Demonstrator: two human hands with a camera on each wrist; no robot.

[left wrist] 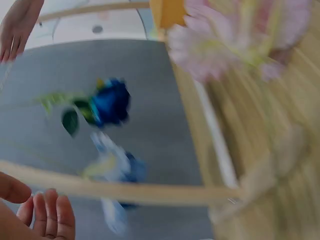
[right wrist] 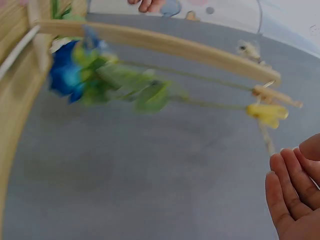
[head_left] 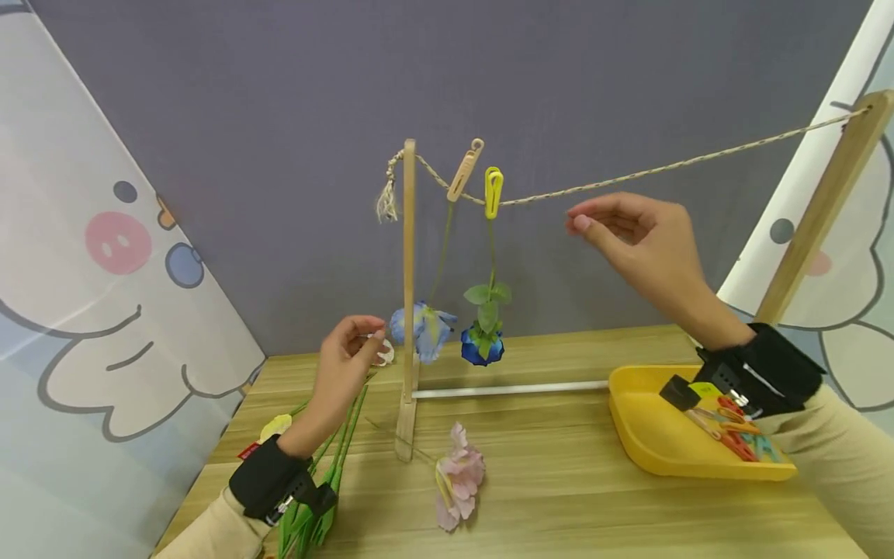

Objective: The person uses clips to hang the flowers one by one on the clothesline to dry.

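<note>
— Where are the fingers right now?

— The right hand (head_left: pixel 632 233) is up at the twine line (head_left: pixel 628 177), fingers loosely extended and holding nothing; the fingertips sit just under the cord, a little to the right of the yellow peg (head_left: pixel 493 192). The left hand (head_left: pixel 345 357) is low, over the desk (head_left: pixel 559 497), with its fingers curled in around something small and pale; I can't tell what it is.

— And the flowers?

— Two hang head-down from the line: a pale blue flower (head_left: pixel 424 330) under the beige peg (head_left: pixel 464 172), a dark blue rose (head_left: pixel 482 345) under the yellow one. Their stems run straight up and down. The left hand is just beside the pale blue one, with the wooden post (head_left: pixel 408 295) between them.

— What's still lying flat?

— A pink flower (head_left: pixel 457 477) on the desk, near the foot of the post, long axis running roughly toward me. It lies to the right of the left wrist and below it, nearer the left hand than the right. Green stems (head_left: pixel 328 473) lie under the left forearm.

— Spare pegs?

— In the yellow tray (head_left: pixel 642 435), under the right wrist.
</note>
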